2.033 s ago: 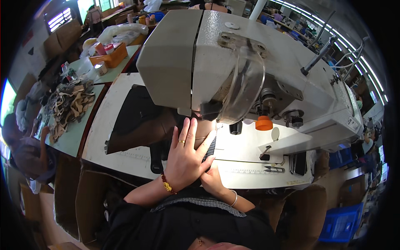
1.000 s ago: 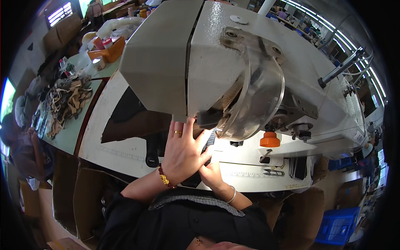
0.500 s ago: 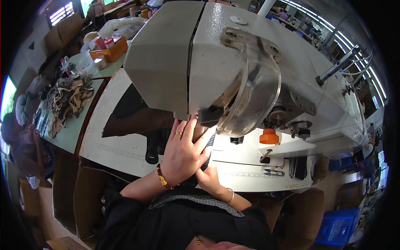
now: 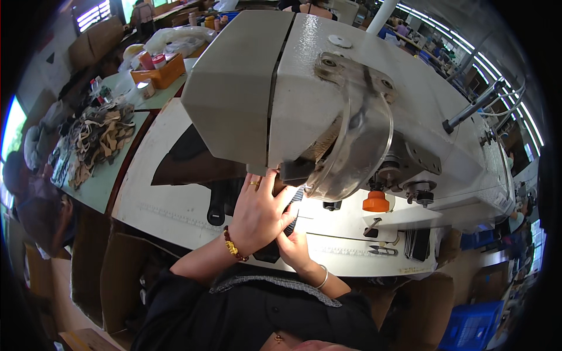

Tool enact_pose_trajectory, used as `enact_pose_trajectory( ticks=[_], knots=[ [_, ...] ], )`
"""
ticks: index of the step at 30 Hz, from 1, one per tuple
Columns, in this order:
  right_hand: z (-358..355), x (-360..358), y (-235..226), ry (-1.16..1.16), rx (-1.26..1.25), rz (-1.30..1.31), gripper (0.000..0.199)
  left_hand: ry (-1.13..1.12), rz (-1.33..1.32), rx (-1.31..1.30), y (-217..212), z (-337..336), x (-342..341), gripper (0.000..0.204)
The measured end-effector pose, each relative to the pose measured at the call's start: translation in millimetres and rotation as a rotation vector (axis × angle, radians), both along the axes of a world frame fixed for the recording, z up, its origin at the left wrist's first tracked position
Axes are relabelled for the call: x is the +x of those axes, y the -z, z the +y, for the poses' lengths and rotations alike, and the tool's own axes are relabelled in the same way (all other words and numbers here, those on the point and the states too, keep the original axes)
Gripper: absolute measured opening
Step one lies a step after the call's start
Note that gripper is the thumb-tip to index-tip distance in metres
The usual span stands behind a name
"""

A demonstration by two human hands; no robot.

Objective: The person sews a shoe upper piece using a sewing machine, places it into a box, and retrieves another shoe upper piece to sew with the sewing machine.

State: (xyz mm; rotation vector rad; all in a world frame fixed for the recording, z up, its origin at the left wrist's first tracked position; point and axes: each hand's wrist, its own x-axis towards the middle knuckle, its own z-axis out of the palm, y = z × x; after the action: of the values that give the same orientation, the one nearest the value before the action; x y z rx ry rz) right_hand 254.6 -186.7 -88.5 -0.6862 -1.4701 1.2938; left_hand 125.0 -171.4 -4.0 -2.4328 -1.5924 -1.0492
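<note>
A large sewing machine point(image 4: 345, 70) fills the middle, its head over my hands. Under it my left hand point(image 4: 257, 210) lies with fingers stretched forward on dark work; the fingertips are partly hidden by the head. Just right of it and nearer me, my right hand point(image 4: 294, 248) closes at the edge of a dark piece with a striped edge point(image 4: 297, 202), its fingers partly covered. A dark, leather-like sheet point(image 4: 187, 161) spreads left of the machine head. Beside my left hand, a black strap with a rounded end point(image 4: 216, 213) rests on the white table point(image 4: 170, 202).
Thread snips point(image 4: 383, 250) lie at the right on the table, near a stack of dark strips point(image 4: 417, 244). An orange knob point(image 4: 376, 202) hangs off the machine. Fabric scraps point(image 4: 99, 140) and an orange box point(image 4: 158, 73) occupy the left table; another person sits at far left.
The dark sheet and strap have slid slightly away from me and to the right. My hands have shifted a little with them, still under the machine head. The whole view has tilted slightly.
</note>
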Motion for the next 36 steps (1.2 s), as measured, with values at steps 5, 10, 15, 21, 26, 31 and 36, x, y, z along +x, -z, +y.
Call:
enact_pose_trajectory(
  ticks=[5, 10, 15, 21, 26, 31, 36],
  knots=[
    [2, 1, 8, -0.027, -0.037, 0.005, 0.038, 0.036, -0.037, 0.02, 1, 3, -2, 0.039],
    [3, -1, 6, -0.023, -0.04, 0.006, 0.039, 0.016, -0.002, 0.082, 1, 4, -1, 0.042],
    [5, -3, 9, 0.001, -0.019, 0.013, 0.041, 0.0, -0.011, 0.107, 1, 3, -2, 0.045],
    [3, -1, 5, 0.014, -0.024, -0.018, 0.04, 0.028, 0.004, 0.015, 3, -1, -2, 0.05],
    [5, -2, 22, -0.025, -0.166, 0.066, 0.038, -0.002, 0.053, 0.173, 1, -1, -1, 0.041],
    [7, -8, 11, 0.001, -0.124, 0.143, 0.033, 0.018, 0.046, 0.175, 1, 2, -1, 0.041],
    [20, -11, 7, -0.024, -0.09, 0.113, 0.03, 0.025, 0.009, 0.096, -2, -3, -9, 0.047]
  ],
)
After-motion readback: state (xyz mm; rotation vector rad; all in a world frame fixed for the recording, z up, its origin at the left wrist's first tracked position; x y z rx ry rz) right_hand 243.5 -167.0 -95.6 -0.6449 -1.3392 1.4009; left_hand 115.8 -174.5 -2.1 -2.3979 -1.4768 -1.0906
